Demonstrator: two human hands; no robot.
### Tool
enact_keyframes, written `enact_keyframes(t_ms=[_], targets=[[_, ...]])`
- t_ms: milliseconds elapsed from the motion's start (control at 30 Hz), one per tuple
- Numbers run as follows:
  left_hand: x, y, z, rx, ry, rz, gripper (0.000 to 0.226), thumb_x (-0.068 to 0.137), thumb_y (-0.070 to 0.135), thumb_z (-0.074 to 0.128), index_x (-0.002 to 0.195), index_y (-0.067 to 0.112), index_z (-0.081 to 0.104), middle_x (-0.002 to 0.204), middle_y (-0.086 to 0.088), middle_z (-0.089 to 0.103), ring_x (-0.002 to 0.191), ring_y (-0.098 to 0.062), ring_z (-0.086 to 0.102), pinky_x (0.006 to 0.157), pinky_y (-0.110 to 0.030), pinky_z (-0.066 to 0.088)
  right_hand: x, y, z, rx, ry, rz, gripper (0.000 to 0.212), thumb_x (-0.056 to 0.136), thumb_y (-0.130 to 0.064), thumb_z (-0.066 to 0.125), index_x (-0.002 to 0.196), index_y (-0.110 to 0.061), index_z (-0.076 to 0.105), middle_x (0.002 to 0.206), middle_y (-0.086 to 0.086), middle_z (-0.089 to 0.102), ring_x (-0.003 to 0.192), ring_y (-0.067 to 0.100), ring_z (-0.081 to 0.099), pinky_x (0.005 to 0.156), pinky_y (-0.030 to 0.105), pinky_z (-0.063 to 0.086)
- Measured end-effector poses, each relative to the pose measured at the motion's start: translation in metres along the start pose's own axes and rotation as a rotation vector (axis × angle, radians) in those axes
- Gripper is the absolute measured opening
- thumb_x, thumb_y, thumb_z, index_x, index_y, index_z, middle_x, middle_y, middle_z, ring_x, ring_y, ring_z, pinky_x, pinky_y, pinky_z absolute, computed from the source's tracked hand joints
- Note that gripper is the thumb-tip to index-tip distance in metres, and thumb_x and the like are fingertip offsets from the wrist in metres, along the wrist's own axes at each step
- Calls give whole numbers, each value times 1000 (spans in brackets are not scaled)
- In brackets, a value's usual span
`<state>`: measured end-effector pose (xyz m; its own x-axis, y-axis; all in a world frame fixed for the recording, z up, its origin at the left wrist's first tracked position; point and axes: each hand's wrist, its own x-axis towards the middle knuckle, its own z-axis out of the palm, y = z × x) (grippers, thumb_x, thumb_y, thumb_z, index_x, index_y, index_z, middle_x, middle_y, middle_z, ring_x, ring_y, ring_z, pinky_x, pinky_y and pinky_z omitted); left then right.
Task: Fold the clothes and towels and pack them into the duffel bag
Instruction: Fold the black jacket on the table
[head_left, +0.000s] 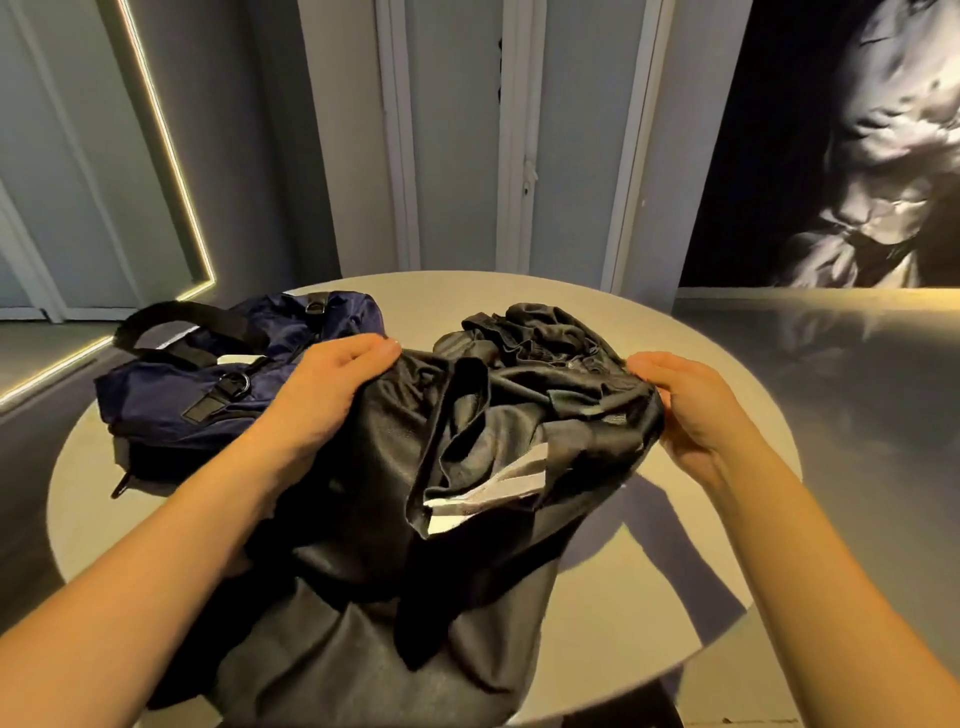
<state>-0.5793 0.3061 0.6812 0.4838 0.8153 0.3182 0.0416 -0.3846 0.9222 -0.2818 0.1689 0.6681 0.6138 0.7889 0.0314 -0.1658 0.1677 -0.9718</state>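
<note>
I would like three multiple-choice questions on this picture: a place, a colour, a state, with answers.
1. Where is the duffel bag relative to the round table?
A. on its left side
B. on its right side
C. underneath it

2. What colour is the bag?
A. red
B. navy blue
C. white

3. How is the black garment held?
A. by no hand
B. by one hand
C. by both hands

1 A: it lies beyond the left hand.
2 B: its fabric is dark blue.
3 C: left hand and right hand each grip an edge.
</note>
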Motion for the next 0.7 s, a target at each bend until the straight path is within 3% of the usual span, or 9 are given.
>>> enact_keyframes(t_ms=[67, 133, 200, 233, 300, 400, 467, 600, 700], targets=[[4, -21, -15, 119, 62, -58, 31, 100, 24, 63, 78, 2, 66, 79, 1, 64, 79, -13, 55, 82, -35, 43, 3, 4, -3, 24, 55, 20, 12, 94, 0, 60, 97, -3, 72, 81, 6, 71, 69, 16, 69, 62, 29, 58], [6, -46, -27, 417, 172, -100, 18, 93, 18, 70, 75, 17, 71, 78, 7, 71, 79, -15, 64, 89, -41, 53, 5, 12, -7, 2, 74, 35, 11, 92, 0, 61, 95, -3, 71, 82, 8, 69, 69, 18, 67, 63, 31, 58], [1, -52, -23, 438, 256, -110, 17, 92, 19, 72, 77, 27, 71, 75, 7, 72, 81, -20, 70, 89, -46, 56, 5, 21, -9, -58, 75, 61, 10, 91, -1, 63, 89, -5, 72, 80, 9, 68, 69, 19, 65, 63, 33, 55], [-4, -48, -15, 347, 209, -96, 13, 93, 25, 73, 80, 27, 73, 76, 6, 73, 80, -18, 70, 88, -45, 56, 5, 26, -9, -96, 77, 76, 10, 92, -3, 64, 88, -7, 72, 79, 8, 67, 69, 20, 64, 64, 33, 54], [-17, -39, 9, 255, -58, -108, 14, 91, 41, 73, 99, 28, 75, 92, 9, 75, 88, -6, 69, 88, -31, 53, 5, 34, -8, -168, 91, 109, 8, 94, -7, 66, 91, -8, 73, 82, 9, 68, 73, 24, 63, 68, 34, 53], [-32, -37, 36, 550, -413, -50, 57, 79, 67, 73, 129, 43, 61, 120, 24, 58, 111, 5, 55, 94, -17, 43, 6, 39, -9, -181, 119, 143, 8, 93, -10, 68, 89, -10, 75, 84, 10, 70, 79, 28, 65, 76, 39, 55], [-32, -45, 48, 817, -474, 64, 60, 81, 71, 69, 134, 43, 58, 115, 19, 55, 106, 0, 52, 91, -20, 44, 6, 37, -12, -180, 127, 150, 6, 92, -11, 69, 88, -10, 74, 83, 10, 69, 79, 29, 65, 76, 40, 55], [-19, -41, 51, 715, -279, 47, 13, 92, 34, 73, 104, 30, 77, 100, 20, 66, 90, 3, 59, 83, -21, 46, 0, 30, -21, -182, 81, 122, 12, 88, -14, 72, 97, -7, 76, 97, 9, 71, 89, 24, 67, 77, 37, 56], [-4, -30, 31, 592, -92, 156, 10, 93, 21, 71, 94, 28, 79, 96, 20, 72, 91, 0, 65, 87, -26, 50, -1, 25, -31, -234, 23, 80, 14, 86, -2, 68, 93, -7, 79, 100, 5, 75, 96, 20, 65, 87, 35, 57]])
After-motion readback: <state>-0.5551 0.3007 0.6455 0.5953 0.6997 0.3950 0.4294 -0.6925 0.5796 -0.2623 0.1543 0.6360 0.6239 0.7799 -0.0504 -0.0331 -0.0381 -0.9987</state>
